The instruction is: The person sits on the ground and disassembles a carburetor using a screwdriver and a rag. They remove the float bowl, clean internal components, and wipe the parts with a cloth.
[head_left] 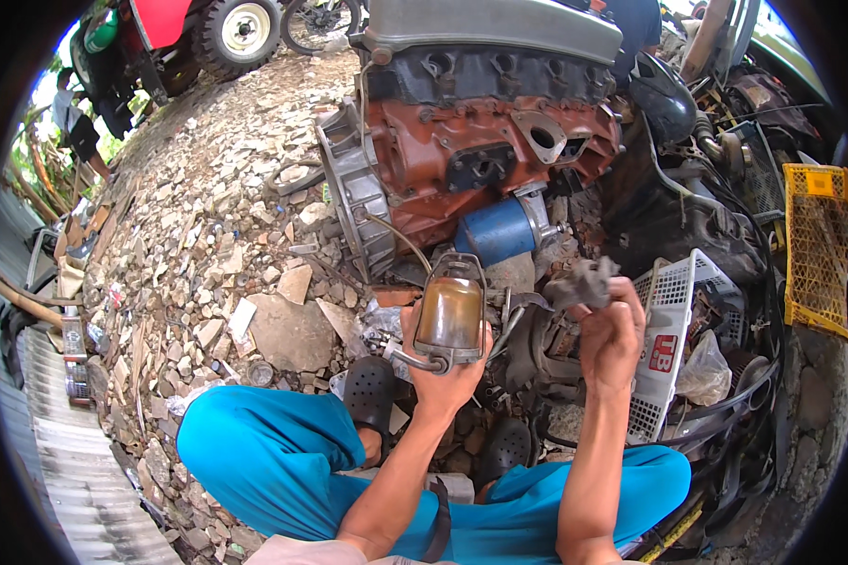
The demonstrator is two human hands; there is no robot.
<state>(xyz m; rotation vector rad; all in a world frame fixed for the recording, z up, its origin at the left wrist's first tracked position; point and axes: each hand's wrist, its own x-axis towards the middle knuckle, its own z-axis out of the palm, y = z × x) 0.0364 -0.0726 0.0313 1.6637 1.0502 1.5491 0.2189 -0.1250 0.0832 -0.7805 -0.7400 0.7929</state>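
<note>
My left hand (448,384) is wrapped round a glass fuel sediment bowl (450,315) with amber-brown staining, a metal base and a wire bail. It is held upright above the ground between my knees. To its right, my raised right hand (614,344) pinches a grey, crumpled piece that looks like a dirty rag (582,285); its exact kind is hard to make out. The two hands are apart. Just beyond them stands a rust-red engine block (410,155) with a blue cylindrical oil filter (495,234) on its near side.
A white plastic basket (664,330) holding parts and a plastic bag sits right of my right hand. Farther right stands a yellow crate (820,250). Broken stone (198,226) covers the left ground. Corrugated sheet metal (94,471) lies at lower left. A person (75,122) stands far left.
</note>
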